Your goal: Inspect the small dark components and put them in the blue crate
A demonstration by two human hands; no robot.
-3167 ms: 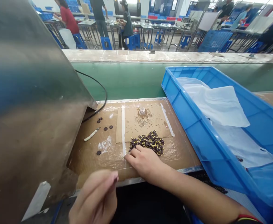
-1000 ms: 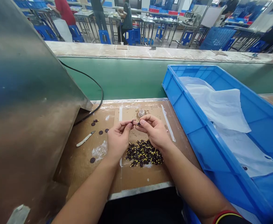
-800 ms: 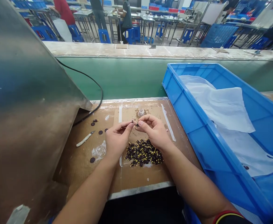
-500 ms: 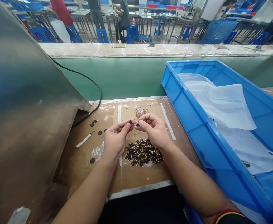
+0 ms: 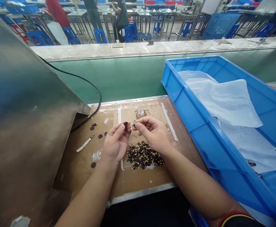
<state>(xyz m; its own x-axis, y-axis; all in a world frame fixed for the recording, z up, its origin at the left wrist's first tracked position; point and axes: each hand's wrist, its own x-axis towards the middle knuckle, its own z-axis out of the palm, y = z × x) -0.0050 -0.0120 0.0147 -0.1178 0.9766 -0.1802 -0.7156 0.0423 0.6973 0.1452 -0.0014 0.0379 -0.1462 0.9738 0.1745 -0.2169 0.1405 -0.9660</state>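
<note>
Between the thumb and fingers of my left hand (image 5: 116, 141) is a dark round disc (image 5: 125, 124), tilted so its flat face shows. My right hand (image 5: 152, 131) pinches a small dark piece with a yellow tip (image 5: 133, 125), its end pointing at the disc. A narrow gap seems to lie between the two, though fingers hide part of it. Below the hands is a pile of small dark pieces with yellow ends (image 5: 144, 156) on the cardboard-covered table (image 5: 133, 183). A small clear cup (image 5: 141, 113) stands beyond my fingers.
Left of my hand lie a white-handled knife (image 5: 84, 144) and several loose dark discs (image 5: 93, 165). A large blue crate (image 5: 187, 110) with white sheets (image 5: 225, 97) flanks the right side. A metal housing (image 5: 34, 119) and black cable (image 5: 90, 83) are at left. People work behind.
My hands have drawn slightly apart and shifted a little left. The disc in my left hand has turned to show its face. The whole view has shifted slightly.
</note>
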